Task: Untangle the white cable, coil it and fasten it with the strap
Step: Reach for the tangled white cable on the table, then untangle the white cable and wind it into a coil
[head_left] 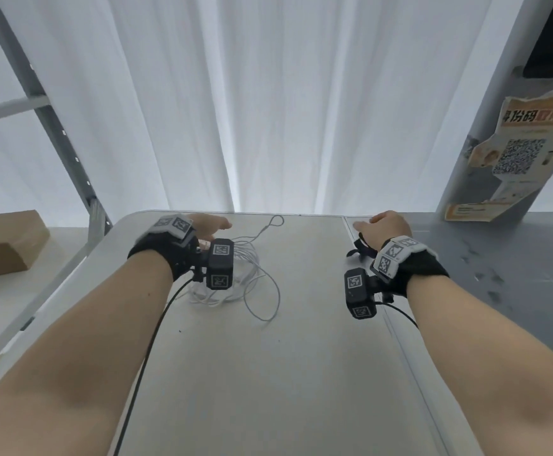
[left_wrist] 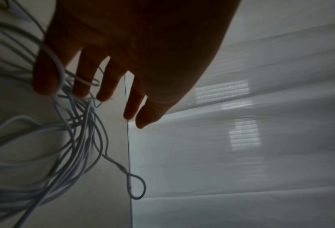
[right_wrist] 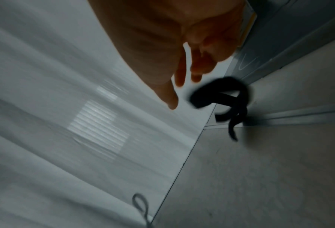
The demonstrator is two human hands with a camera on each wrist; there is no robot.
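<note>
White cable (head_left: 235, 274) lies tangled at 10 o'clock on counter (head_left: 301, 357), left hand (head_left: 207, 227) spread above it, apparently poised to gather loops; right hand (head_left: 387, 225), relaxed and empty, hovers by black strap (head_left: 360, 250) at 2 o'clock.

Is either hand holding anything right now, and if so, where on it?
Neither. The left hand hangs open over the tangled white cable; the right hand is open beside the black strap.

Both bare forearms end in black wrist wraps (head_left: 156, 255) topped with white bands of square black-and-white markers (head_left: 396, 255). A black camera block (head_left: 219, 264) with similar markers sits beside each wrist, lower centre of the frame. Thin black leads (head_left: 150, 340) trail back from them.
</note>
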